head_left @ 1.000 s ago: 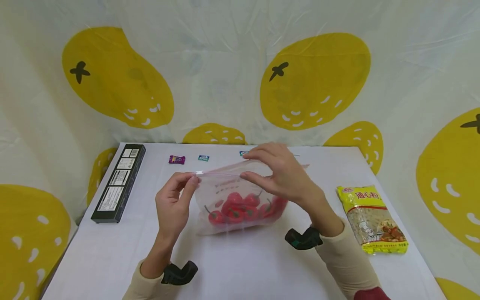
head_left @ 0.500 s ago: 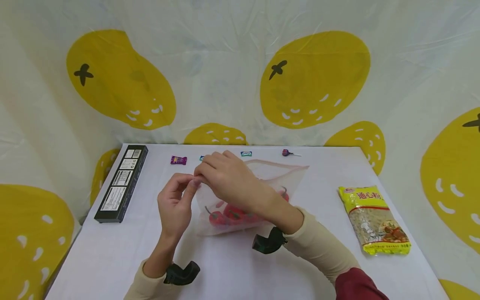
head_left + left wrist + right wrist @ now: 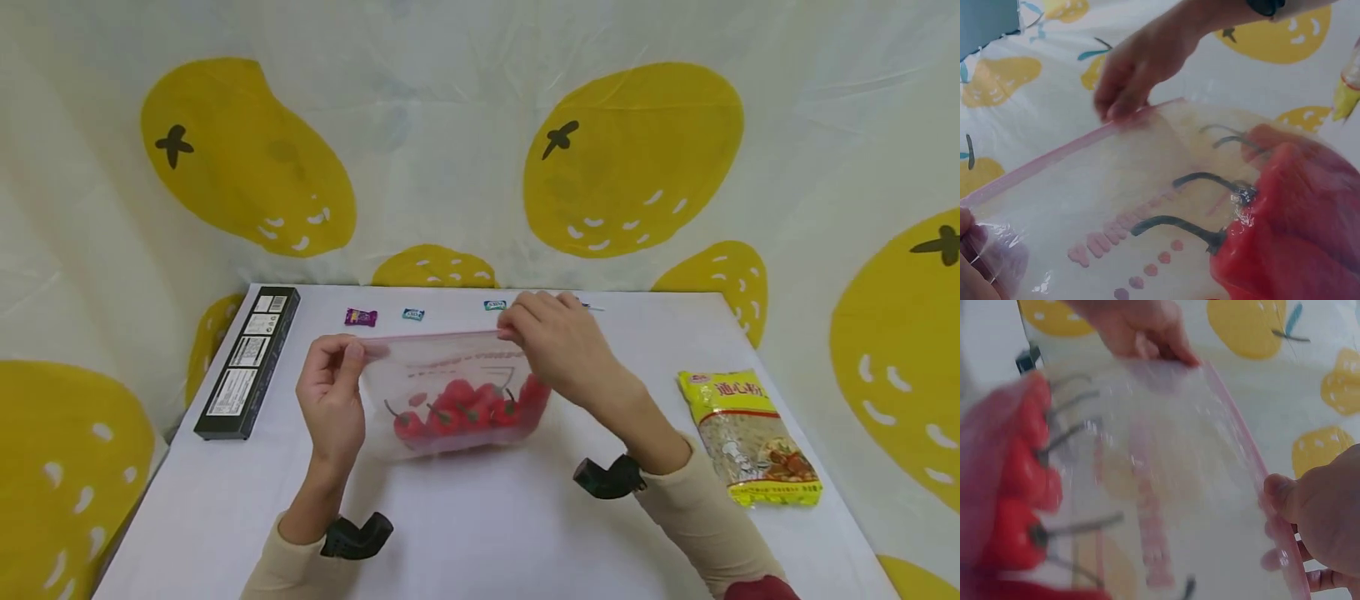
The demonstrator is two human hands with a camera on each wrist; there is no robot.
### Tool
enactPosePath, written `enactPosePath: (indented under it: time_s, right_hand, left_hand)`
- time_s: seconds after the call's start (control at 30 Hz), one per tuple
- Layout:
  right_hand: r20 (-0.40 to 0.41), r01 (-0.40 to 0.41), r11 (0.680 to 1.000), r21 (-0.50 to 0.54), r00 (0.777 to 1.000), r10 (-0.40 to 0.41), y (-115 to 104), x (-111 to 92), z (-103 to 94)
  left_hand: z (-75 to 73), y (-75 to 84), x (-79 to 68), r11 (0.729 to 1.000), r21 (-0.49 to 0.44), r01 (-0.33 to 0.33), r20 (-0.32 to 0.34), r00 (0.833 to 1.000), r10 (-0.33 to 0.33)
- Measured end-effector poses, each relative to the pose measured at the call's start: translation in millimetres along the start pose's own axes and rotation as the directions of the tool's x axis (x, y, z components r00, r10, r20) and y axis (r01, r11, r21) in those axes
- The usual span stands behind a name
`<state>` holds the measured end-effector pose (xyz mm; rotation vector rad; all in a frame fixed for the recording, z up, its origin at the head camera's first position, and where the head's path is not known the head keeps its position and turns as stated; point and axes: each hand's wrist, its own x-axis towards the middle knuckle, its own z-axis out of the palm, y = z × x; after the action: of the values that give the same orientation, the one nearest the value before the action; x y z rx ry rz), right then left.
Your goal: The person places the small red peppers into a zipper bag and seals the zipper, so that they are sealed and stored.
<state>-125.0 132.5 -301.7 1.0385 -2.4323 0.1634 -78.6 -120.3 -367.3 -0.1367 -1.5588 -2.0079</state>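
Observation:
A clear zip bag [image 3: 390, 375] with a pink top strip and several red peppers [image 3: 446, 418] inside is held up over the white table. My left hand [image 3: 333, 400] pinches its upper left corner between thumb and fingers. Toward the right end of the top strip, my right hand [image 3: 558, 346] grips the edge, its fingertips turned away in the head view. The right wrist view shows the right thumb [image 3: 1282, 487] lying on the pink strip [image 3: 1235, 419] with fingers behind the film. Green stems [image 3: 1175, 225] and pink printing show through the bag in the left wrist view.
A long black box [image 3: 247, 362] with white labels lies at the left. Along the back are a purple-wrapped candy [image 3: 361, 317], two small teal-wrapped candies [image 3: 413, 314] and a partly hidden lollipop stick [image 3: 596, 308]. A yellow macaroni packet [image 3: 750, 437] lies at the right.
My right hand has gone left to the bag's corner by my left hand, then back right along the top edge. The edge is now straight, and the white slider seen earlier is out of sight.

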Motion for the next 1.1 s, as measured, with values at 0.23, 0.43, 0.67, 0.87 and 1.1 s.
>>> enactPosePath:
  time_s: [0.23,0.43,0.67,0.87,1.1]
  right_hand:
    - [-0.031,-0.106,0.994,0.002,0.994,0.106,34.9,-30.9,-9.1]
    - [-0.074,-0.144,0.987,0.073,0.986,0.149,47.4,-42.5,-11.7]
    - [-0.104,-0.233,0.925,0.301,0.956,0.275,49.8,-43.2,-7.4]
    - [-0.28,-0.174,0.909,0.377,0.915,0.292,55.4,-49.9,-0.7]
    - [-0.147,-0.155,0.894,0.42,0.96,0.236,50.2,-91.5,11.7]
  left_hand:
    - [-8.0,-1.0,12.8,0.996,0.086,0.0,-0.045,0.999,0.004]
    - [-8.5,-1.5,25.2,0.994,0.094,0.051,-0.033,0.998,-0.049]
    - [-6.0,-3.7,38.4,0.994,0.068,0.088,0.113,0.989,-0.096]
    - [-11.3,-16.0,43.3,0.988,0.152,0.008,0.302,0.952,-0.054]
    - [-36.5,-39.4,22.3,0.952,0.301,-0.048,0.498,0.86,-0.114]
